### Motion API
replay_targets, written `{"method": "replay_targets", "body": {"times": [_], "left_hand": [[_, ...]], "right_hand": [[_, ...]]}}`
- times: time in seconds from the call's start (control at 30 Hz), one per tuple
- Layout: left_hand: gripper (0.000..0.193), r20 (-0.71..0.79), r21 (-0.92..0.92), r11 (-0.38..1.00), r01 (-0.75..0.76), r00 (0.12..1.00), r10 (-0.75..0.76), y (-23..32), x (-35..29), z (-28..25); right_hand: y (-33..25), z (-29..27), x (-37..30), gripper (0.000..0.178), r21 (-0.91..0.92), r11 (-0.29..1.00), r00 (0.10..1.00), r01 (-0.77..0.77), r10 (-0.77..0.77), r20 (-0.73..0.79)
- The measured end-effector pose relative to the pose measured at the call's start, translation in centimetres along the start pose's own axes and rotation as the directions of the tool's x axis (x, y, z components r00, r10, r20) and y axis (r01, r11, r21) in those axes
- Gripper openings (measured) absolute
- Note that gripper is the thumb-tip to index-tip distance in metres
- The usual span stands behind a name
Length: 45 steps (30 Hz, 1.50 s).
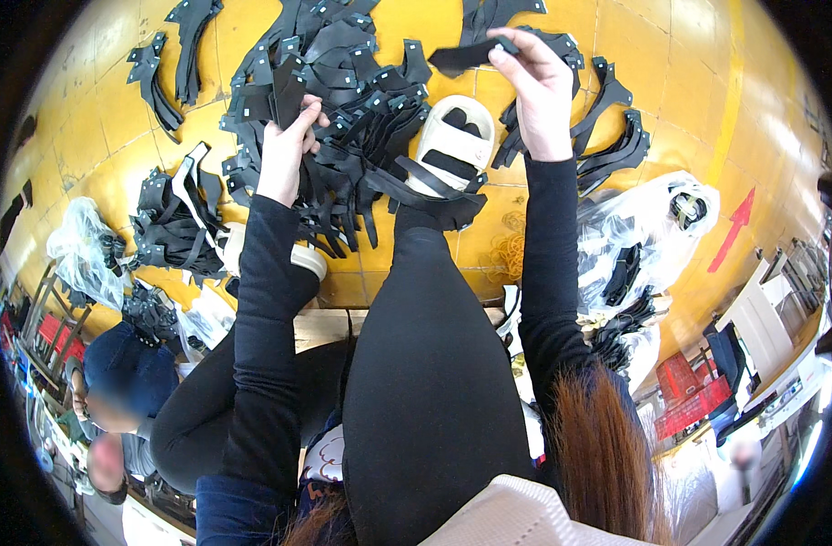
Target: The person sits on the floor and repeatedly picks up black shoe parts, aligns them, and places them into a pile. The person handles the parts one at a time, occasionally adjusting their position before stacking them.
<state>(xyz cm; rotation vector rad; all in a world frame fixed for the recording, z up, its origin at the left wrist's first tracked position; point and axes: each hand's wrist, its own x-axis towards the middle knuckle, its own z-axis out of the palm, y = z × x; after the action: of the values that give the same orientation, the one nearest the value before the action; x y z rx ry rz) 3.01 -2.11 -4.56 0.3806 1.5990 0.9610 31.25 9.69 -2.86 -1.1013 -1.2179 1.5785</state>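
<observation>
My left hand [293,146] is closed on a few black cut pieces [287,89], pinched upright between thumb and fingers above a large pile of black cut pieces [334,118]. Farther right, my right hand [536,86] pinches a single black strip [461,58] by its end, and its other end points left. The strip is held in the air over the floor. Small pale tags show on many pieces in the pile. Between my hands, a cream slide sandal [454,136] is on my foot, with a curved black piece [434,202] lying across its near end.
Bundles of black pieces lie at the far left [194,45] and at right [613,150]. Clear plastic bags [648,218] stand at right, with yellow rubber bands [509,250] beside my leg. Another person [129,373] sits at lower left, and a red crate [694,405] is at right.
</observation>
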Motion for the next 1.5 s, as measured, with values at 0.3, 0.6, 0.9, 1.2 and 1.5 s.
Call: {"method": "replay_targets", "body": {"times": [0.3, 0.6, 0.9, 1.2, 1.5], "left_hand": [[0.029, -0.062, -0.062, 0.998, -0.013, 0.998, 0.009, 0.1, -0.3, 1.2], [0.023, 0.402, 0.054, 0.994, -0.099, 0.913, 0.069, 2.5, -3.0, 3.4], [0.017, 0.242, 0.01, 0.995, -0.102, 0.965, 0.097, 3.2, -2.7, 5.3], [0.055, -0.571, 0.321, 0.896, -0.305, 0.693, 0.441, 10.4, 2.7, -8.9], [0.021, -0.617, 0.381, 0.858, -0.344, 0.596, 0.513, 9.6, 9.7, -25.3]], "right_hand": [[-1.4, -1.2, -3.5, 0.027, 0.236, 0.972, 0.991, -0.016, 0.048, -0.127], [-2.7, -1.9, -3.6, 0.028, 0.47, 0.879, 0.996, 0.085, -0.055, -0.077], [-2.3, 2.4, -0.1, 0.029, 0.436, 0.897, 0.943, -0.072, 0.204, -0.264], [-0.9, 0.4, -1.6, 0.023, 0.191, 0.963, 0.953, -0.192, 0.23, -0.199], [-0.9, -1.4, -2.7, 0.025, 0.117, 0.958, 0.932, -0.26, 0.281, -0.23]]}}
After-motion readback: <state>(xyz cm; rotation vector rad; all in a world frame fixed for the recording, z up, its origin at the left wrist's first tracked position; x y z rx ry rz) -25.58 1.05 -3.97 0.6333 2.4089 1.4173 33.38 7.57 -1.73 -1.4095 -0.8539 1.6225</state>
